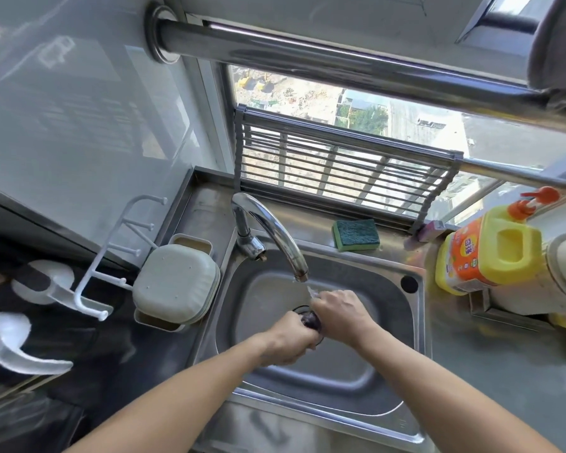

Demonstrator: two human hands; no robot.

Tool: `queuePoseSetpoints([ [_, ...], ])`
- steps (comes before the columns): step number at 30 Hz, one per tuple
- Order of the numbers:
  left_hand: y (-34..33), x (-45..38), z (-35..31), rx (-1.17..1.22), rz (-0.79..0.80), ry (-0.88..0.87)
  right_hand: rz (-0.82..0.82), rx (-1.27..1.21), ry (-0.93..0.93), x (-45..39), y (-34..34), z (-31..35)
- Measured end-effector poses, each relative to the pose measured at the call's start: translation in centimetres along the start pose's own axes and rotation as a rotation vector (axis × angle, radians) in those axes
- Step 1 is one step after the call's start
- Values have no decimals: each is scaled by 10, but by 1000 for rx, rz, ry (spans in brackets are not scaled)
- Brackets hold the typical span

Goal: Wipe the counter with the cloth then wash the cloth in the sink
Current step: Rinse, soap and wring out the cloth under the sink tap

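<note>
Both hands over the middle of the sink (386, 380), close together under the tap (275, 233). Left hand (288, 341) at 6 o'clock of the drain, fist curled tight round the cloth (311, 322). Right hand (340, 310) at 3 o'clock of the drain, fingers likewise clenched on the cloth's other end. Only a small dark wad of cloth visible between the two fists, just above the drain. Thin stream of water (309, 291) falling from the spout onto the right knuckles. Sponge (355, 234), green side up, flat on the ledge at 12 o'clock of the sink, well apart from the hands. Soap box (177, 286) on the counter (504, 387) at 9 o'clock, just beside the basin rim. Yellow detergent bottle (490, 253) with orange pump at 2 o'clock, on the counter. Roll-up rack (340, 171) leaning upright against the window behind the tap. White hook rail (111, 256) on the wall at 9 o'clock.
</note>
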State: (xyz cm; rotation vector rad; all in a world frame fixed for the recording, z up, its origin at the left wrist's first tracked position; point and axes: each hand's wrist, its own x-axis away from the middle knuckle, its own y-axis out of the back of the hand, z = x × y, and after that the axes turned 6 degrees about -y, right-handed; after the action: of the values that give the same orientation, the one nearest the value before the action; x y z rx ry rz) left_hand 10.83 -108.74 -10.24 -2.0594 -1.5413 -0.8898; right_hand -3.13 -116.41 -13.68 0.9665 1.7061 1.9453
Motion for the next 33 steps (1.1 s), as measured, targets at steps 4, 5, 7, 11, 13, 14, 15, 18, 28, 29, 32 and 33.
queuePoseSetpoints([
  [4, 3, 2, 3, 338, 295, 196, -218, -125, 28, 4, -11, -8],
  [5, 8, 1, 4, 381, 387, 219, -250, -165, 20, 4, -14, -7],
  [7, 17, -1, 6, 435, 462, 245, -284, -274, -22, 7, -22, -1],
  [11, 30, -4, 18, 259, 258, 201, 34, -498, -187, 6, -26, 12],
  [13, 38, -6, 28, 8, 148, 34, 301, -581, -269, 4, -17, 16],
  [14, 44, -6, 32, -234, 98, -88, 408, -633, -274, 5, -13, 16],
  [15, 49, -8, 37, -542, 46, -222, 504, -721, -273, 7, -9, 14],
  [18, 63, -12, 49, -1158, -112, -644, 722, -1340, -350, 19, 1, -2],
  [28, 55, -14, 12, -1396, -315, -1387, 1409, -1869, 19, 22, 12, 0],
  [29, 57, -15, 11, -1480, -275, -1402, 1425, -1772, -39, 19, 16, 0],
  [32, 63, -21, 10, -1628, -150, -1293, 1482, -1461, -161, 11, 25, 8],
  [33, 63, -22, 8, -1641, -127, -1188, 1472, -1401, -197, 9, 27, 12],
])
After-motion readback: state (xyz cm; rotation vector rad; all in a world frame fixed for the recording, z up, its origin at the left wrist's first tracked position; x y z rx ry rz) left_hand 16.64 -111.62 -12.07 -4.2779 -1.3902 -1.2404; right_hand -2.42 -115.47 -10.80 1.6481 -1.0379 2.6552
